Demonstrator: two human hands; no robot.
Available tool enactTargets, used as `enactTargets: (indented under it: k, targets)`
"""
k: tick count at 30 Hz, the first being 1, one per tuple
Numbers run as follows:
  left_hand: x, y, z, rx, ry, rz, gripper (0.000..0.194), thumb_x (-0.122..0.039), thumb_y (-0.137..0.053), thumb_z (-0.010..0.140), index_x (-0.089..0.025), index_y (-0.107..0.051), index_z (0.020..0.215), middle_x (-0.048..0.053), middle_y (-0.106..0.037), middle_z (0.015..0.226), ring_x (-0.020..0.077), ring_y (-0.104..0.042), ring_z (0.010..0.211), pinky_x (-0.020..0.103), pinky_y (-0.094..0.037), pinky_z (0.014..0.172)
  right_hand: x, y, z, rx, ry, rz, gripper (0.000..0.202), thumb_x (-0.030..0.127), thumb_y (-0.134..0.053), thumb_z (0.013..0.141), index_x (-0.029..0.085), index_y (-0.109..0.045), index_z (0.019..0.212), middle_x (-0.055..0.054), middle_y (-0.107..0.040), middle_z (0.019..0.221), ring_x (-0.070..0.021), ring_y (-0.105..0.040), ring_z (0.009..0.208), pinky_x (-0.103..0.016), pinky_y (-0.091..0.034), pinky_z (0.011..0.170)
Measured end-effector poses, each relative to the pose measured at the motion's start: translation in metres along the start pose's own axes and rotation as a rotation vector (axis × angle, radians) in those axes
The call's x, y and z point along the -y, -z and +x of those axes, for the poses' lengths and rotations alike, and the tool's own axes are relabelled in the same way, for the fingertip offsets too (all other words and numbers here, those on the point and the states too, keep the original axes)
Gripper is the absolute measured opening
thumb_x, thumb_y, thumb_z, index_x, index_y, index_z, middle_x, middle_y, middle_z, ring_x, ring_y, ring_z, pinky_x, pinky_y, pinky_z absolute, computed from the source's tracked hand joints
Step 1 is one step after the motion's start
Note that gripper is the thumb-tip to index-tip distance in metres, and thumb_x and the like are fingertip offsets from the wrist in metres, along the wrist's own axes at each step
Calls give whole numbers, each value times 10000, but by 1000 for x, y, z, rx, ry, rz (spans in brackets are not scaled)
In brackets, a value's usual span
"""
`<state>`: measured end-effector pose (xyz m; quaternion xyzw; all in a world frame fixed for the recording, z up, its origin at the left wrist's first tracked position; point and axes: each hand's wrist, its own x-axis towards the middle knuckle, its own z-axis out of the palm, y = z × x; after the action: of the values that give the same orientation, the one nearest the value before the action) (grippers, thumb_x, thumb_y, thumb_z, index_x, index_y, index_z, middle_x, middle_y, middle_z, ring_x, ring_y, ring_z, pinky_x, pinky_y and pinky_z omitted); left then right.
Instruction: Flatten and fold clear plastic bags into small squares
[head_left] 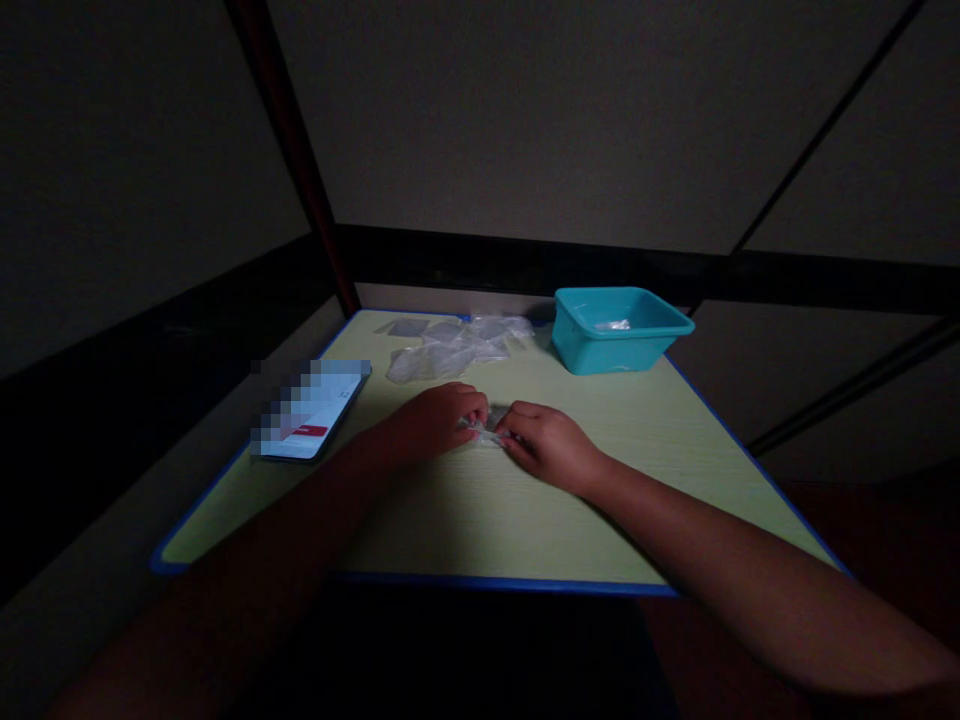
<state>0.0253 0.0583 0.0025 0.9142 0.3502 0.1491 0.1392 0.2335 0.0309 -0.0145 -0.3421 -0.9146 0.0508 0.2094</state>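
Observation:
Near the middle of the table, a small clear plastic bag (491, 437) is stretched between my two hands. My left hand (442, 415) pinches its left end, and my right hand (551, 445) grips the right end with the fingers closed. Parts of the bag are hidden behind the fingers, and I cannot make out whether anything is inside it. Beyond my hands lies a loose spread of flat clear plastic bags (457, 348), overlapping one another.
A turquoise plastic basket (611, 352) stands at the back right, with something clear and shiny inside. On the left edge rests a phone (319, 415) with its screen lit. The pale table (480, 530) has a blue rim and meets dark wall panels behind.

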Motion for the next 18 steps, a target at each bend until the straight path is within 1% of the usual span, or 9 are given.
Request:
enactTargets:
  k: [5, 9, 12, 15, 18]
  targets:
    - [2, 0, 0, 33, 12, -12, 67, -157, -478, 725, -181, -540, 716, 20, -543, 755, 176, -500, 757, 282, -367, 692, 1, 1, 0, 18, -24, -30, 114, 161, -520, 851, 145, -611, 918, -66, -593, 830, -173, -548, 753, -260, -387, 668]
    - [1, 5, -2, 0, 30, -45, 57, -137, -457, 699, -187, -485, 707, -1, -496, 728, 159, -464, 702, 271, -343, 646, 0, 4, -2, 32, -35, -68, 123, 193, -526, 853, 164, -601, 947, -57, -595, 855, -168, -552, 758, -257, -380, 662]
    - [0, 7, -3, 8, 27, -76, 64, -130, -444, 694, -190, -462, 710, -7, -469, 738, 149, -448, 676, 264, -336, 628, 1, 3, -3, 50, -30, -125, 125, 180, -488, 861, 172, -590, 934, -55, -601, 862, -167, -558, 754, -256, -374, 644]
    - [1, 6, -3, 30, 5, -87, 73, -131, -433, 698, -190, -470, 720, -2, -465, 766, 150, -456, 691, 264, -345, 637, 4, 2, -2, 71, -26, -198, 133, 180, -463, 874, 176, -581, 936, -56, -612, 878, -165, -565, 732, -262, -360, 612]
    - [3, 7, -3, 4, 13, -95, 143, -99, -405, 674, -195, -480, 749, 3, -484, 793, 161, -474, 742, 276, -371, 681, 8, 0, -1, 90, -37, -263, 143, 197, -449, 894, 184, -580, 950, -56, -623, 885, -163, -573, 729, -267, -348, 594]
